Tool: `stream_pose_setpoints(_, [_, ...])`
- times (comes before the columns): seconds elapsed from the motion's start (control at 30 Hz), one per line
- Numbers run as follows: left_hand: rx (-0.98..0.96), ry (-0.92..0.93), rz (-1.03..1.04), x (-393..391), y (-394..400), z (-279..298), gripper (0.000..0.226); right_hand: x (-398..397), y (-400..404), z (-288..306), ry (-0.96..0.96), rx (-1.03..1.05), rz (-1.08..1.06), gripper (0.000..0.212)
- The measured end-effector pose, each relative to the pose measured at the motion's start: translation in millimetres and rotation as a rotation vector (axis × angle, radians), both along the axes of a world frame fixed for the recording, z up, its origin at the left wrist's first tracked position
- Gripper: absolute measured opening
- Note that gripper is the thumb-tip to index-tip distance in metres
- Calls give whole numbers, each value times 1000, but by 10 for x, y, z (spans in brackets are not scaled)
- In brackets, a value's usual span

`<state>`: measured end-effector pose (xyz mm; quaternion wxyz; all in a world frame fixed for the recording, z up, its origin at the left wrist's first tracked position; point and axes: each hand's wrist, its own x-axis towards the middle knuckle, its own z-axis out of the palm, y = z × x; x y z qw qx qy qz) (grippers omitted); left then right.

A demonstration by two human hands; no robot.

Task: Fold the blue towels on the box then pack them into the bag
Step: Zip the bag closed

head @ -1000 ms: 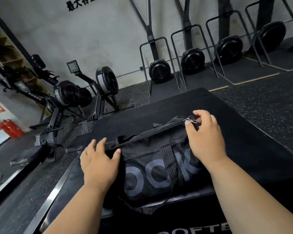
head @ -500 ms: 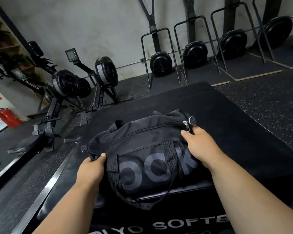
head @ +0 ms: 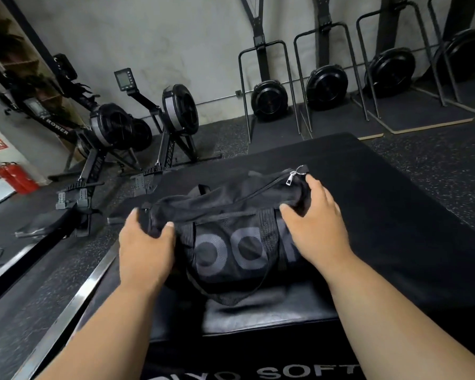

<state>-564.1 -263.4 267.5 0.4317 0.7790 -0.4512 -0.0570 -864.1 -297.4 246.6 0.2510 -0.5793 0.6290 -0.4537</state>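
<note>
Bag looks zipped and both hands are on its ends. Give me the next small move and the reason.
Probably lift the bag off the box. The zipper pull sits at the bag's right end with the zip line looking closed, no blue towel shows, and the left hand and right hand each grip an end.

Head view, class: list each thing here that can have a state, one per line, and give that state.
bag: zipped shut, lying on its side on the box, gripped at both ends.
zipper pull: at the bag's right end, hanging free.
left hand: grips the bag's left end.
right hand: grips the bag's right end.
box: closed top, bearing the bag.
blue towels: none visible.
</note>
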Motion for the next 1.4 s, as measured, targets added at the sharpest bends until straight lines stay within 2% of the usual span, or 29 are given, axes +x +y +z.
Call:
stream_pose_setpoints(0.03, [-26, -127, -89, -45, 50, -75, 73, 46, 23, -20, 90, -5, 30, 83])
stream_pose_setpoints(0.07, [34, -275, -189, -88, 90, -171, 68, 75, 31, -63, 176, 9, 65, 88])
stream_pose_setpoints(0.13, [284, -504, -366, -182, 165, -389, 63, 78, 20, -170, 287, 81, 96, 91])
stream_pose_setpoints(0.2, [465, -569, -437, -180, 212, -553, 66, 66, 15, -277, 288, 157, 102, 88])
stream_pose_setpoints(0.5, [500, -384, -556, 22, 461, -420, 68, 32, 282, -533, 198, 240, 107, 62])
stream_pose_setpoints(0.8, [372, -131, -501, 288, 1422, -382, 67, 165, 1281, -384, 369, 180, 106, 70])
stream_pose_setpoints(1.13, [338, -98, -572, 166, 2036, -66, 62, 287, 2254, -94, 464, 116, 286, 63])
stream_pose_setpoints(1.4, [258, -98, -626, 89, 1854, 162, 43, 328, 1896, 235, 511, 17, 310, 49])
